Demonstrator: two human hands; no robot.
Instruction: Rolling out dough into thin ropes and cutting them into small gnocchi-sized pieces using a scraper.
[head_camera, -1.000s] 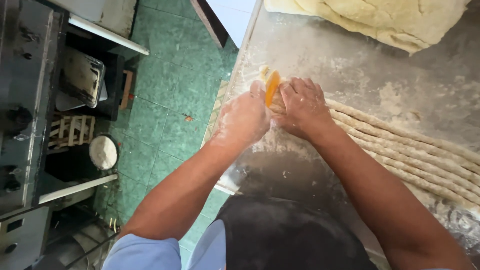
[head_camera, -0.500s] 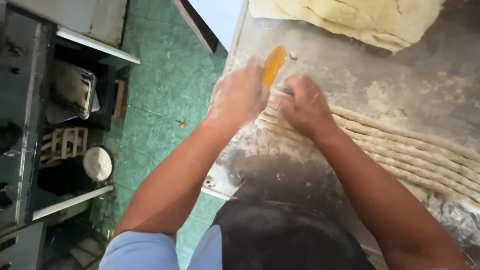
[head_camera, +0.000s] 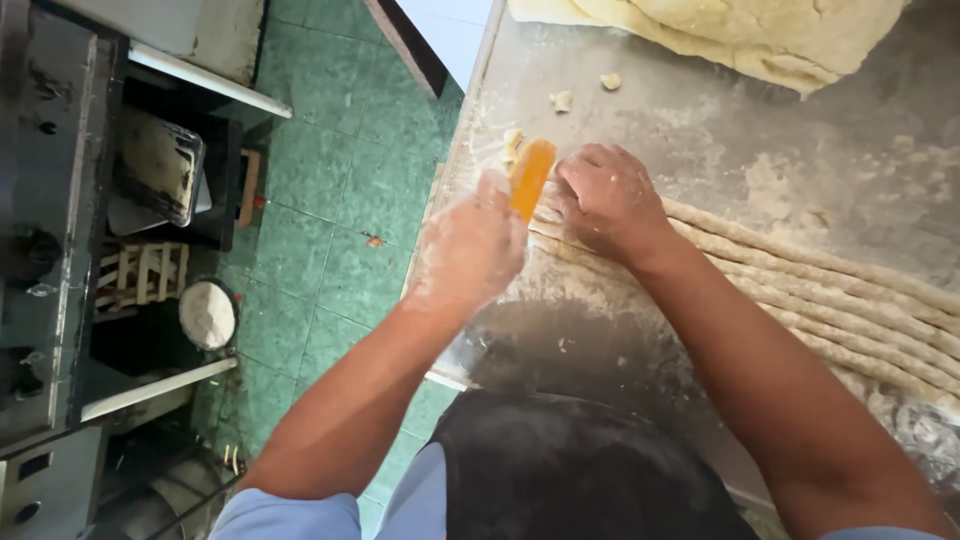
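Hands: L w/ orange scraper, R on dough ropes.

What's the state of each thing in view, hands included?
Left hand: floured, closed around the orange scraper.
Orange scraper: held upright over the ends of the dough ropes.
Right hand: palm down, pressing on the rope ends.
Dough ropes: rolled thin, lying side by side.
Dough mass: uncut, at the far edge.
Metal table: dusted with flour, with dough scraps.
Bowl: on the floor, full of white flour.
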